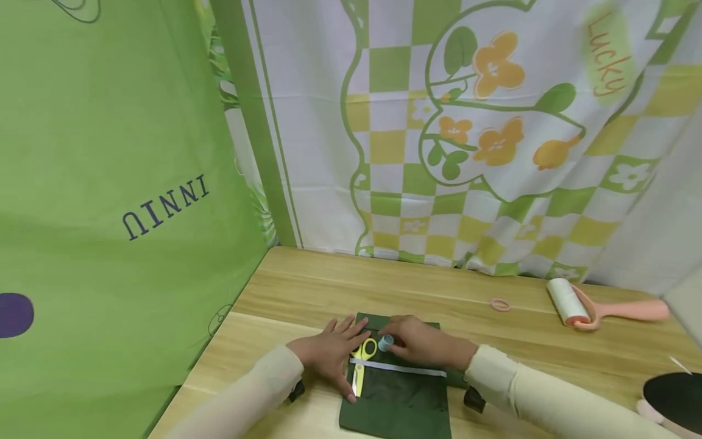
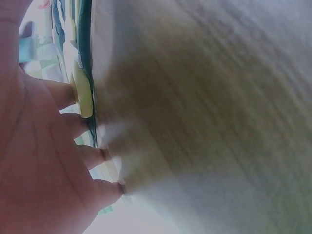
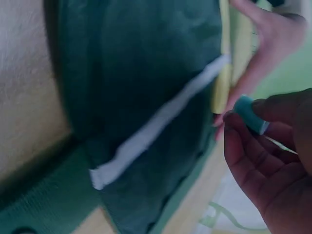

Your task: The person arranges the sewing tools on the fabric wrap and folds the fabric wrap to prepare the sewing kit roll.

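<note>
A dark green fabric case [image 1: 406,421] lies opened out on the wooden table, with a white elastic strap [image 1: 397,367] across it. Yellow-handled scissors [image 1: 359,377] are tucked under the strap at the case's left side. My left hand [image 1: 334,350] is spread with straight fingers over the case's left edge, beside the scissors. In the right wrist view, my right hand [image 3: 278,151] pinches a small light-blue thread spool [image 3: 251,115] between thumb and fingers. The head view places that spool [image 1: 386,342] just above the case, right of the scissors' handles.
A lint roller [image 1: 567,302] with a pink handle lies at the back right of the table, and a pink ring [image 1: 500,305] is left of it. A dark round-topped object [image 1: 674,399] stands at the right edge. Printed curtains [image 1: 395,219] hang behind the table.
</note>
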### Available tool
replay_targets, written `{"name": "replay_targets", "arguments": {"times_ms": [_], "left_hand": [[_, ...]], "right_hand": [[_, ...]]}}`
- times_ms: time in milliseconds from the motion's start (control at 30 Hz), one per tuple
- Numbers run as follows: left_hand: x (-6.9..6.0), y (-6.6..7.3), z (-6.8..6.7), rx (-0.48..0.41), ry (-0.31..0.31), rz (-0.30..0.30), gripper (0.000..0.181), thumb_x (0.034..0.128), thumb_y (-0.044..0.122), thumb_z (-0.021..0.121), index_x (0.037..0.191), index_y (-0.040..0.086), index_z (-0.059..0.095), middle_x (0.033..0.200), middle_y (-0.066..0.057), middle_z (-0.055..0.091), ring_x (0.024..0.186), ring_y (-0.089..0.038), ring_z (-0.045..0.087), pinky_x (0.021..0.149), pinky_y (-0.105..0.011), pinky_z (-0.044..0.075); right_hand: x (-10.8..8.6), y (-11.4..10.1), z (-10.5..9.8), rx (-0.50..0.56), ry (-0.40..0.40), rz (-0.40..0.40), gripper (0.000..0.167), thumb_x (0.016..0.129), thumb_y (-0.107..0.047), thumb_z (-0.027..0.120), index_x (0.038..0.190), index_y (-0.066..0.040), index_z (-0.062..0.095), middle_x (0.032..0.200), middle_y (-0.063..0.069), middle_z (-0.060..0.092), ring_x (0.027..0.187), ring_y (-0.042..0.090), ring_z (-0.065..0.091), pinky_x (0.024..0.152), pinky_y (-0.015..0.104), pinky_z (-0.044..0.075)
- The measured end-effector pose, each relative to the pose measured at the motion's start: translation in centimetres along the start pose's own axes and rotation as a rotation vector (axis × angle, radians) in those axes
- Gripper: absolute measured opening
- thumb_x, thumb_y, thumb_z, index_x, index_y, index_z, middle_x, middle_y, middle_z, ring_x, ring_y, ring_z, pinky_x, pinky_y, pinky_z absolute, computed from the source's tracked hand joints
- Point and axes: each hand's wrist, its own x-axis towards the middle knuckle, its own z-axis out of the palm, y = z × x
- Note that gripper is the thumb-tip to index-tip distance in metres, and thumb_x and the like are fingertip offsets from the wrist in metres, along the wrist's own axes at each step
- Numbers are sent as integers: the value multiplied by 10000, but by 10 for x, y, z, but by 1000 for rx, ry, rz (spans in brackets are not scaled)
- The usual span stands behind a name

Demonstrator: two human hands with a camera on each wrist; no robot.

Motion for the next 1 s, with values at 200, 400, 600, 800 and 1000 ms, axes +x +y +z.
{"name": "replay_targets", "arguments": {"times_ms": [200, 400, 600, 800, 1000], "left_hand": [[-3, 7, -1, 39, -39, -38, 1305, 691, 775, 730, 1626, 118, 100, 1707, -79, -83, 1572, -399, -31, 1199, -675, 167], [-5, 7, 0, -15, -47, -36, 1319, 694, 725, 768, 1626, 110, 65, 1706, -98, -88, 1571, -391, -73, 1205, -680, 125], [-2, 9, -2, -19, -61, -31, 1325, 710, 712, 764, 1627, 124, 10, 1697, -109, -130, 1565, -401, -99, 1204, -690, 96], [0, 14, -9, 1, -74, -54, 1320, 710, 696, 776, 1629, 144, 5, 1695, -99, -132, 1568, -395, -95, 1212, -676, 97], [2, 15, -12, -4, -81, -64, 1318, 706, 701, 776, 1630, 158, 8, 1695, -82, -140, 1569, -383, -101, 1219, -665, 87]], "right_hand": [[9, -1, 16, -79, -72, 27, 166, 958, -173, 687, 1103, -107, 640, 978, 5, 730, 749, -26, 625, 679, 172, 529], [11, -8, 21, -149, -59, 13, 112, 929, -185, 725, 1007, -146, 654, 918, -20, 740, 739, -22, 626, 673, 182, 526], [13, -12, 23, -108, -69, 29, 122, 915, -193, 741, 1011, -145, 682, 882, -39, 733, 681, -52, 578, 646, 174, 506], [12, -8, 21, 32, -79, 73, 95, 925, -229, 732, 965, -151, 694, 787, -89, 683, 629, -79, 530, 604, 156, 479], [14, -1, 17, 220, -106, 120, 106, 951, -216, 694, 964, -126, 749, 848, -56, 739, 694, -62, 608, 657, 161, 518]]}}
